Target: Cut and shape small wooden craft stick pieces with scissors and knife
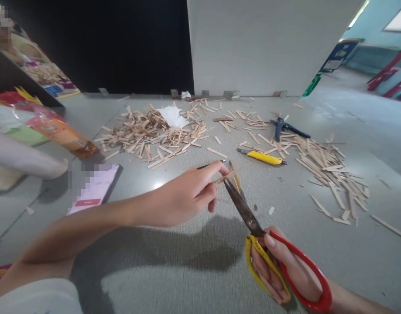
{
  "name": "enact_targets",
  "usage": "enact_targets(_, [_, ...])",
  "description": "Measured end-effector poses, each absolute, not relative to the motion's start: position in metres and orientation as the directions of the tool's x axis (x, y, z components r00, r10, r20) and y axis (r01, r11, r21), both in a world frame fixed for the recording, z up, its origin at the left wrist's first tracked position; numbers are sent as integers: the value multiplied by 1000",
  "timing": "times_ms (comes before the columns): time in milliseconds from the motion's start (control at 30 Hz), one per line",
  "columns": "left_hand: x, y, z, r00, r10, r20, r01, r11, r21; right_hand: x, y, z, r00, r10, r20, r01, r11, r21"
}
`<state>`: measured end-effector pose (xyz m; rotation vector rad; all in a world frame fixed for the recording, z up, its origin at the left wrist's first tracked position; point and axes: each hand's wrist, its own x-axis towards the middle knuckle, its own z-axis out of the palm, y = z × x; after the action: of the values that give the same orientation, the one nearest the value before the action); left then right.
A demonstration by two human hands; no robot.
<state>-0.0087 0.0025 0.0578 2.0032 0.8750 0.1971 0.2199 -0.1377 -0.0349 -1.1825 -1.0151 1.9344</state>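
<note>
The left hand (pixel 187 192) pinches a thin wooden stick (pixel 227 175) between thumb and fingertips. Just beside that pinch, the scissors (pixel 252 222), gripped closed-fisted by the right hand (pixel 279 270), bite the stick.

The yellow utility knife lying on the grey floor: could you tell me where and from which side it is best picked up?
Grip the yellow utility knife across the middle of its long yellow body, coming from above. It lies flat and clear of the wooden sticks, with its metal tip pointing left, so probably keep fingers off that end.
</note>
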Motion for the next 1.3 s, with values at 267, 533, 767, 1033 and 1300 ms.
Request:
enact_targets(267, [-8, 3, 58, 720, 667, -194, 530, -346, 774, 219, -136, -34, -370, 826, -425, -137, -501, -854])
enact_targets(533, [-6, 1, 55, 734, 643, -218, 531, -343, 775, 221, -138, -39, -373, 829, -416, -97, -481, -871])
enact_targets(767, [-8, -2, 54, 761, 633, -141, 517, -461, 722, 222, -136, -39, -381, 818, -430, -76, -492, -868])
enact_targets(1033, [-12, -1, 47, 785, 611, -104, 509, -540, 670, 220, -137, -35, -367, 831, -418, -38, -462, -886])
enact_targets(1300, [-6, 11, 39, 701, 704, 117, 480, -587, 652, 224, -128, -17, -294, 818, -495, 154, -470, -869])
